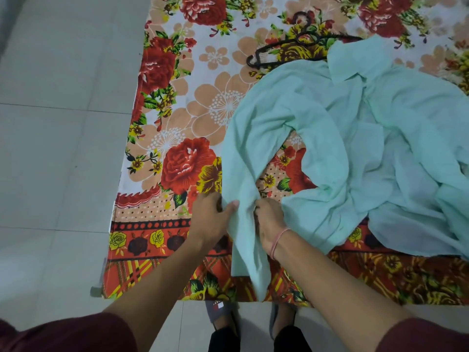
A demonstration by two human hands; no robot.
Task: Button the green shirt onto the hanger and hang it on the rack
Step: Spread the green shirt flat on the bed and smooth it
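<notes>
Head view looks down on a floral sheet [177,97] spread flat. A crumpled pale green shirt [368,148] lies across its right half. A dark hanger [286,44] rests at the shirt's far edge, one end covered by the fabric. The left hand [213,214] and right hand [269,222] each pinch the shirt's near strip, close together.

Soft, even indoor light, probably from overhead; only faint shadows under folds of the shirt [330,110]. Wide-angle bowing bends the floor tiles [50,148] at left; bottom corners slightly soft.
</notes>
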